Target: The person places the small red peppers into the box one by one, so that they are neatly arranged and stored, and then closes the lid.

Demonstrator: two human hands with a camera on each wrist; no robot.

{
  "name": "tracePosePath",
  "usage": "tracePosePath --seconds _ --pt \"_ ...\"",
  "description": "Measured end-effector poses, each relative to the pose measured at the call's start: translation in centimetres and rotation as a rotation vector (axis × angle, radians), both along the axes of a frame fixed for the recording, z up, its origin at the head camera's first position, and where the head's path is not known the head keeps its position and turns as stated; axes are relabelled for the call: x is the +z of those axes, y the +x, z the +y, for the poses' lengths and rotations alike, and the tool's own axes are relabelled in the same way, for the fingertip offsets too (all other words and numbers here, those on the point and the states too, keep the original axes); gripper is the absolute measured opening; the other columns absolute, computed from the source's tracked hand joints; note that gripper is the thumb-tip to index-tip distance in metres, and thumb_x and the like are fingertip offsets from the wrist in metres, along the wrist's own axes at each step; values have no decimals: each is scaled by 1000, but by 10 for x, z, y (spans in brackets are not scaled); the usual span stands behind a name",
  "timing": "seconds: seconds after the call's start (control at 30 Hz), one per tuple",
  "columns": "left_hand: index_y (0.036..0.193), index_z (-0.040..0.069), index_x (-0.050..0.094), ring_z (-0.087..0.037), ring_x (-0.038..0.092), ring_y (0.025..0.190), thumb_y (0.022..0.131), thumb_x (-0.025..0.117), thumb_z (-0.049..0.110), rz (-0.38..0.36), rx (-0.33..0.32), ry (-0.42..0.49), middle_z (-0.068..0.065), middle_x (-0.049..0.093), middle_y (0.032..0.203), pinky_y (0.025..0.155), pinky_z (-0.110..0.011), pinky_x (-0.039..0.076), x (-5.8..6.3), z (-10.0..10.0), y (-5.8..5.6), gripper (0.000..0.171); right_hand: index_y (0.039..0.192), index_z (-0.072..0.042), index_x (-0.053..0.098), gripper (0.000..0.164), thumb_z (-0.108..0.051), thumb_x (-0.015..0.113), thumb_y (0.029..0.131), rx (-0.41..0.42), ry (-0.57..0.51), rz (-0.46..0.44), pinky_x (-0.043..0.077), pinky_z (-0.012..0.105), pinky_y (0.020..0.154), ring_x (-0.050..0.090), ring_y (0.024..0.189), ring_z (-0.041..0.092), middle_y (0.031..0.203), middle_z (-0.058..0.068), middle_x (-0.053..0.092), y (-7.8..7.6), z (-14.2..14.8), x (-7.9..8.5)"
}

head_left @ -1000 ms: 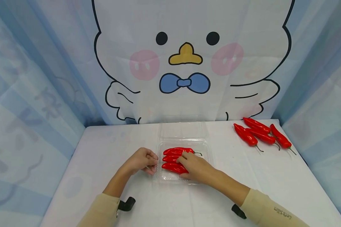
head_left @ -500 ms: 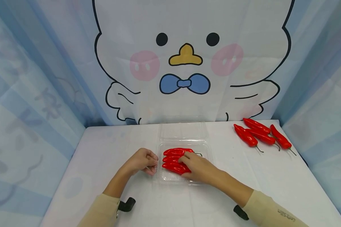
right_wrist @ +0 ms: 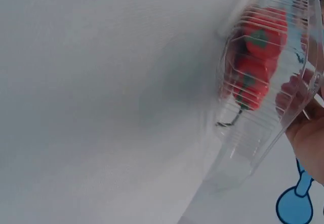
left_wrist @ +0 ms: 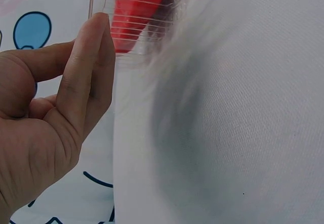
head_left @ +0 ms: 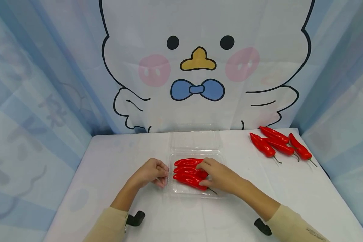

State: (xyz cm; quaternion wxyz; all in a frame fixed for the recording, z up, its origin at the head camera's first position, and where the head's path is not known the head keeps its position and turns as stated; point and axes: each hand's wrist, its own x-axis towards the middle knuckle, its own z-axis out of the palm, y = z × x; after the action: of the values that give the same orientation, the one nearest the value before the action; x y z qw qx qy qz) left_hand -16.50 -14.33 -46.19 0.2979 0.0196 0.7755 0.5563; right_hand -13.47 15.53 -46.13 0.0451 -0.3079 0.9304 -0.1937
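Note:
A clear plastic clamshell box [head_left: 181,194] stands on the table, its lid [head_left: 195,139] laid back behind it. Inside lie three red chili peppers [head_left: 190,180] side by side, with the green stem of the nearest one showing. At the box's left rim, my left hand [head_left: 152,172] pinches the edge with fingers and thumb; in the left wrist view its fingertips [left_wrist: 100,21] meet the clear wall. My right hand [head_left: 222,176] is over the box's right side, thumb and fingers spread apart at the peppers' stem ends. The right wrist view shows its fingers through the clear wall.
Several more red chili peppers [head_left: 279,146] lie in a loose group at the table's back right corner. A printed cloth [head_left: 199,111] with a cartoon bird hangs along the table's back edge. Curtains [head_left: 33,117] close in both sides.
My right hand has drawn back to the right along the peppers, uncovering more of the nearest one and its stem. The peppers and my left hand have stayed in place.

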Motion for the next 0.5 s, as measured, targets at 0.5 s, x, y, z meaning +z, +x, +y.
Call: tracePosePath --seconds 0.5 --pt "105 -8 63 -17 69 61 97 66 -2 -10 4 -9 -12 70 78 61 -35 65 0 0 -2 11 135 -11 58 60 -26 87 84 -155 -161 118 62 41 95 63 115 23 128 6 62 -3 53 12"
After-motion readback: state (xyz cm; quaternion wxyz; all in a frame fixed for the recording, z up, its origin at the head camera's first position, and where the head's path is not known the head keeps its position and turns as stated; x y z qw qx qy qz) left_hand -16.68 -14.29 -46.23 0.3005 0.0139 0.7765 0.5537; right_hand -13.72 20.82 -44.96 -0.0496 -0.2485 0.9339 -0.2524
